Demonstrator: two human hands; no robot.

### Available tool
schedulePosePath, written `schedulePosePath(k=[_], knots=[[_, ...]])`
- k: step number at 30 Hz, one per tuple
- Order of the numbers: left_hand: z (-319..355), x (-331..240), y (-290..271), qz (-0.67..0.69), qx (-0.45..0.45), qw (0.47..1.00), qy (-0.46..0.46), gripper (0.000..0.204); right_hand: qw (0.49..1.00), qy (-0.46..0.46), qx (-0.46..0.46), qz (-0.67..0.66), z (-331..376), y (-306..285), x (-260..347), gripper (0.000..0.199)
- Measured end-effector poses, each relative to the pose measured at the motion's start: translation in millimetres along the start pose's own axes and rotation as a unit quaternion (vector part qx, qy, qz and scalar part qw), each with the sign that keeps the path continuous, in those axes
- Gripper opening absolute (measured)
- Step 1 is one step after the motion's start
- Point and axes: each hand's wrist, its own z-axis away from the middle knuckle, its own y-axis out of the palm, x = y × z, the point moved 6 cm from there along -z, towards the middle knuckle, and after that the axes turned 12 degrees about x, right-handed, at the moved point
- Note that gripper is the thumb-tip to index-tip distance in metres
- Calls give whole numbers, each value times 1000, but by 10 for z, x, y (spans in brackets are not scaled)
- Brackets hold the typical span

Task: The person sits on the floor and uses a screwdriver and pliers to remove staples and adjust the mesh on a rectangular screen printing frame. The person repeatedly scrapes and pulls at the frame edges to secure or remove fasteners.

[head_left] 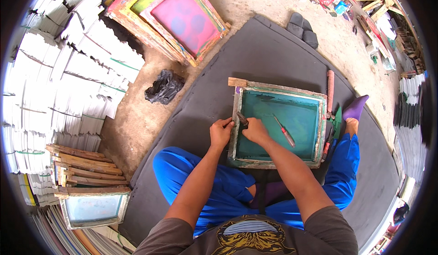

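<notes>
Head view, left to right. Stacks of white paper sheets [68, 68] crowd the left, with bare wooden frames [86, 168] piled in front of them. A crumpled black plastic bag [164, 87] lies on the dusty floor just off the left edge of the dark grey mat [273, 54] I sit on.

My left hand [221, 132] is closed, pinching the left rail of the screen-printing frame [278, 125], which rests near the middle of the mat against my knees. My right hand [254, 129] is clamped on pliers [242, 118] at that same rail.

The wood looks worn and paint-stained. I judge the pliers could slip off and nick my left fingers, or stab the taut teal mesh. A red-handled screwdriver [285, 132] lying on the mesh could also dent it. 1 wooden-handled tool [330, 91] lies along the right rail.
</notes>
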Motion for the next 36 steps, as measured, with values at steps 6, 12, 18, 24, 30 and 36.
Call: schedulePosePath(k=[6,12,18,24,30,36], knots=[[-120,214,-26,213,-2,975,-65,28,993,-15,68,92,143,-58,288,32],[-54,231,-57,454,90,869,-178,22,982,-83,147,83,147,70,401,38],[-131,374,-530,204,-145,956,-151,32,883,44,293,-365,122,180,58,47],[-46,134,-641,48,-213,967,-132,41,821,83,309,-473,14,120,-76,48],[-105,90,-227,58,-52,997,-29,35,802,94,317,-498,-57,153,-83,47],[-43,-79,-10,-62,45,997,4,39,799,125,308,-501,-49,122,-87,39]])
